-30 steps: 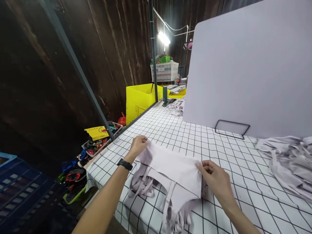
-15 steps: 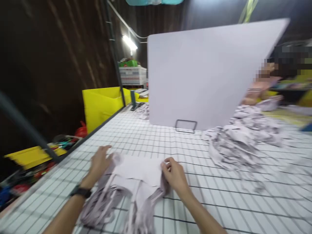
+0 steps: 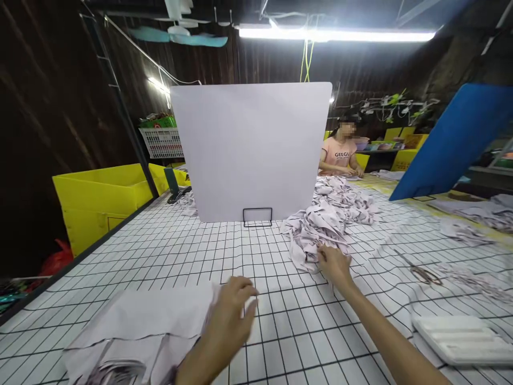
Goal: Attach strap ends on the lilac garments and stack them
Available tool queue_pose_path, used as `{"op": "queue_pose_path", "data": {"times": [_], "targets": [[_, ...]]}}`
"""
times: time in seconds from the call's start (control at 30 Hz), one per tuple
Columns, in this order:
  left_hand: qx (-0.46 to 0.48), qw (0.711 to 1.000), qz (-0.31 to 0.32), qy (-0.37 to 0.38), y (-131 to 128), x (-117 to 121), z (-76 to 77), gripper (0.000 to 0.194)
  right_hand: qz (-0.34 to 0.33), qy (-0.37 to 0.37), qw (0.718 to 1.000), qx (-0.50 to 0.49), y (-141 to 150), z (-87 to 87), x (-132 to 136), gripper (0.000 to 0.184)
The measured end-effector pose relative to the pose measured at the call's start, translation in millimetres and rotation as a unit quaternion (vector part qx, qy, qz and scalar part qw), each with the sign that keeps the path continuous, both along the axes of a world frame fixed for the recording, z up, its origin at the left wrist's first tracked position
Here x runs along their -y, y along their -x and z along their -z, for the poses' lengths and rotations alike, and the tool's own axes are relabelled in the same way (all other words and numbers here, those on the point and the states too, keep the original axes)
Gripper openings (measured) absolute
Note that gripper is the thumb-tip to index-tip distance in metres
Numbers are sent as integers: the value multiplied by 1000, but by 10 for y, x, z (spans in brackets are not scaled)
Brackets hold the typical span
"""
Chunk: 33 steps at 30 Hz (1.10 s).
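A stack of pale lilac fabric pieces [image 3: 140,331] lies at the near left of the checked table [image 3: 184,256]. My left hand [image 3: 230,315] hovers at the stack's right edge, fingers curled loosely, nothing clearly in them. My right hand [image 3: 334,263] reaches forward to the near edge of a heap of the same lilac fabric [image 3: 324,219] and touches it, fingers bent onto the cloth.
A white upright board [image 3: 250,149] on a wire stand is at mid table. Scissors [image 3: 420,272] and a white tray [image 3: 460,337] lie at right. A blue board [image 3: 452,144] leans far right. Yellow bins [image 3: 100,203] stand left. Another person [image 3: 340,155] sits behind the heap.
My view swung right. Both hands let go of the piece on the stack; my right hand moved forward to the heap, and my left hand moved to the stack's right edge.
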State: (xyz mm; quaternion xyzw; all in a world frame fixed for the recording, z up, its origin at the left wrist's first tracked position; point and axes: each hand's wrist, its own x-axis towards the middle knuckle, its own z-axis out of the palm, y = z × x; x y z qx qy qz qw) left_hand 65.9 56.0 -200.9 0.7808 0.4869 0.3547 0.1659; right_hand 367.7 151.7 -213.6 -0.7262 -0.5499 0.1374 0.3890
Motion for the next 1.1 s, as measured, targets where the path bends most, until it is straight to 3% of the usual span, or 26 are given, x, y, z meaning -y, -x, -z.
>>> {"op": "queue_pose_path", "data": {"times": [0.1,0.17,0.3,0.43,0.53,0.63,0.77,0.9,1.1], "targets": [[-40,993,88,62,-545,-238,58,19,-43,-17,997,-69,-209,-162,216,26],[-38,989,120,72,-834,-352,21,23,-88,-36,989,-114,-343,-362,405,32],[53,982,166,69,-1279,-388,-235,19,-175,-72,962,-198,-487,-886,765,33],[147,960,209,117,-1498,-218,-467,18,-209,-105,942,-242,-416,-1293,1028,28],[208,947,209,124,-1491,-58,-509,11,-226,-117,935,-247,-308,-1449,1172,27],[262,929,214,147,-1372,83,-544,16,-241,-136,923,-267,-202,-1540,1262,27],[267,925,223,152,-1158,232,-685,20,-267,-116,903,-316,-35,-1621,1311,32],[261,930,229,119,-977,336,-797,3,-285,-45,883,-371,140,-1642,1349,37],[288,934,180,111,-745,429,-809,12,-271,-24,875,-401,215,-1535,1350,41]]}}
